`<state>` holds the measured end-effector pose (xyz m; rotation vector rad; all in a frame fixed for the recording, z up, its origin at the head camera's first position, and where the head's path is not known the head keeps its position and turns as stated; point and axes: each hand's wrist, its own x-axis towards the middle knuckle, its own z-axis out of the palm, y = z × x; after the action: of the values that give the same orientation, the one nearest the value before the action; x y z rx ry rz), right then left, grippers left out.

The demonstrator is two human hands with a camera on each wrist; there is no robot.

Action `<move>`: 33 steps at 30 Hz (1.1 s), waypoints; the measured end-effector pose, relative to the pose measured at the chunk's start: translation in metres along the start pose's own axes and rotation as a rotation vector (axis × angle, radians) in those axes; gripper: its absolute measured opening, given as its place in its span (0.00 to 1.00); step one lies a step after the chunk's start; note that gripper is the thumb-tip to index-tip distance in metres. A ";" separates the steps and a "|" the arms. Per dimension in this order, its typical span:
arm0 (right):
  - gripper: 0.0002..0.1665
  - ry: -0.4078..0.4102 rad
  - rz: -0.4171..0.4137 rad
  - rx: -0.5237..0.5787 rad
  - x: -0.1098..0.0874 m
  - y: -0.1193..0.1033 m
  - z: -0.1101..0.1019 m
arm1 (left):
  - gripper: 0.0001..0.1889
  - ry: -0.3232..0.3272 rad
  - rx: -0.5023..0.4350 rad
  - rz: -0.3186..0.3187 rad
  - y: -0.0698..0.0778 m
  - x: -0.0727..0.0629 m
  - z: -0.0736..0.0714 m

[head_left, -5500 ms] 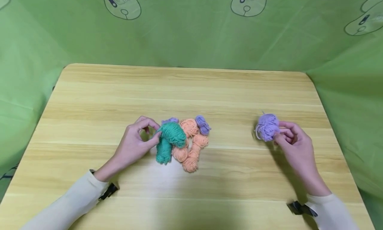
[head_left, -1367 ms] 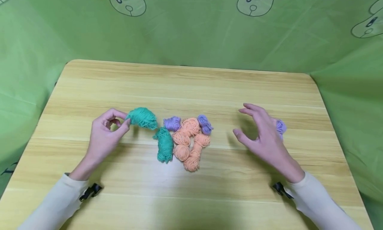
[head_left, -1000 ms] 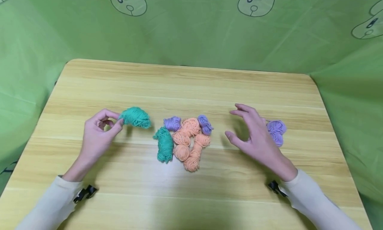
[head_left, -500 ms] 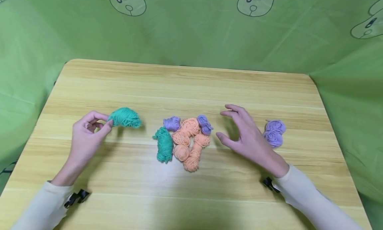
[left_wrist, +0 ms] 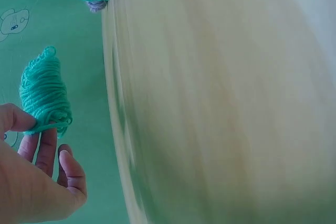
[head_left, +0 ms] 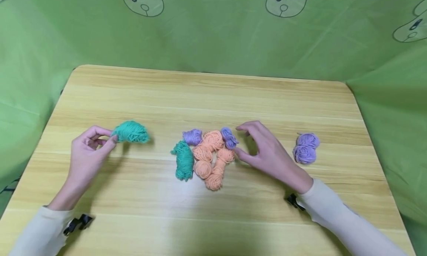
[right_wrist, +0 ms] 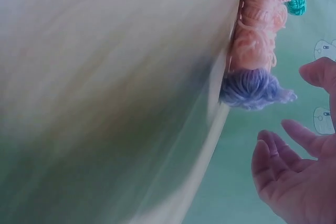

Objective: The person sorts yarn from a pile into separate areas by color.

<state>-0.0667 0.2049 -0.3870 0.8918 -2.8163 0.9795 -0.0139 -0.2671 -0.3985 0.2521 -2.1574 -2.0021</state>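
Observation:
My left hand [head_left: 87, 152] pinches one end of a green yarn skein [head_left: 131, 132] between thumb and fingers, holding it above the left part of the table. In the left wrist view the same green skein [left_wrist: 44, 90] points up from the fingertips. My right hand [head_left: 267, 152] is beside a small purple yarn skein [head_left: 228, 138], thumb and fingers spread apart around its right side. The right wrist view shows a gap between that purple skein [right_wrist: 254, 88] and the fingers [right_wrist: 302, 137]. Peach yarn skeins [head_left: 218, 169] lie in the middle, touching the purple one.
Another green skein [head_left: 184, 160] and a purple skein [head_left: 192, 137] lie at the left of the peach group. Two purple yarn balls [head_left: 305, 148] sit together on the right of the wooden table [head_left: 213, 100]. A green curtain [head_left: 207, 33] hangs behind.
My left hand lifted the green skein off the pile and carried it left. My right hand put its purple ball down on the right, then moved left to the small purple skein.

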 end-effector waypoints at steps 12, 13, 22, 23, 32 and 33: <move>0.34 -0.028 0.043 0.042 0.010 -0.005 0.009 | 0.08 0.029 -0.011 -0.021 -0.003 0.000 -0.009; 0.34 -0.027 0.039 0.042 0.010 -0.005 0.010 | 0.08 0.033 -0.004 -0.025 -0.003 0.000 -0.011; 0.32 -0.024 -0.018 0.041 0.015 -0.003 0.016 | 0.07 0.060 0.067 -0.087 -0.005 -0.004 -0.022; 0.32 -0.025 -0.017 0.039 0.015 -0.003 0.017 | 0.06 0.062 0.078 -0.094 -0.005 -0.005 -0.023; 0.33 -0.032 -0.005 0.020 0.019 -0.003 0.019 | 0.07 0.081 0.092 -0.124 -0.006 -0.009 -0.034; 0.33 -0.032 -0.005 0.016 0.020 -0.004 0.019 | 0.08 0.084 0.073 -0.126 -0.007 -0.010 -0.035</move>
<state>-0.0782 0.1816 -0.3964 0.9240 -2.8346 0.9979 0.0041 -0.2990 -0.4029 0.4850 -2.2151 -1.9414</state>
